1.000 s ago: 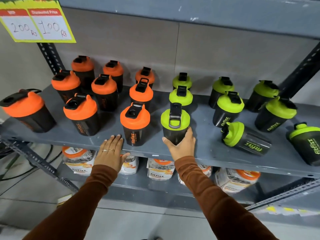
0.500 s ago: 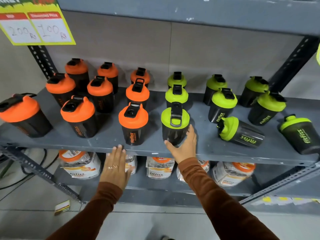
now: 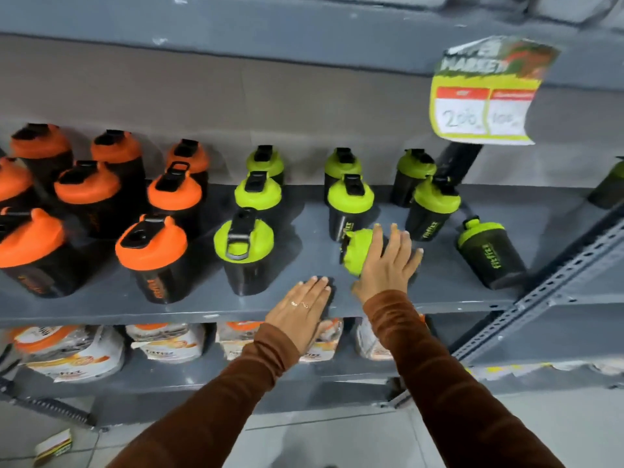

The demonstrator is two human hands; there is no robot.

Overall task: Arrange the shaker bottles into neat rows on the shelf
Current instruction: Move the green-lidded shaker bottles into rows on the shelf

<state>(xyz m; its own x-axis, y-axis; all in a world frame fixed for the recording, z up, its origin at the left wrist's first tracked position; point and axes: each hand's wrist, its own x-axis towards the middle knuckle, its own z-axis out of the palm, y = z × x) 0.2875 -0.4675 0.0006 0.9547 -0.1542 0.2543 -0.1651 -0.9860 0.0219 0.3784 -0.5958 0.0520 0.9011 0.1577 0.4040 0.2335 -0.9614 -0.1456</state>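
Shaker bottle with green lid point(image 3: 358, 252), tipped over right of centre, lies under the spread right hand point(image 3: 388, 265); left hand point(image 3: 300, 309) flat on the grey metal shelf point(image 3: 439, 292).

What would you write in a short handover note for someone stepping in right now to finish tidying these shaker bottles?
Right hand: open, fingers spread over the tipped-over green-lid shaker, not visibly gripping.
Left hand: open, flat on the shelf's front edge, holding nothing.
Done: orange-lid shakers stand upright at left; the front green-lid shaker stands in line with two behind it.
Left: stand the tipped shaker up, then bring the stray green-lid shaker at far right into the rows.
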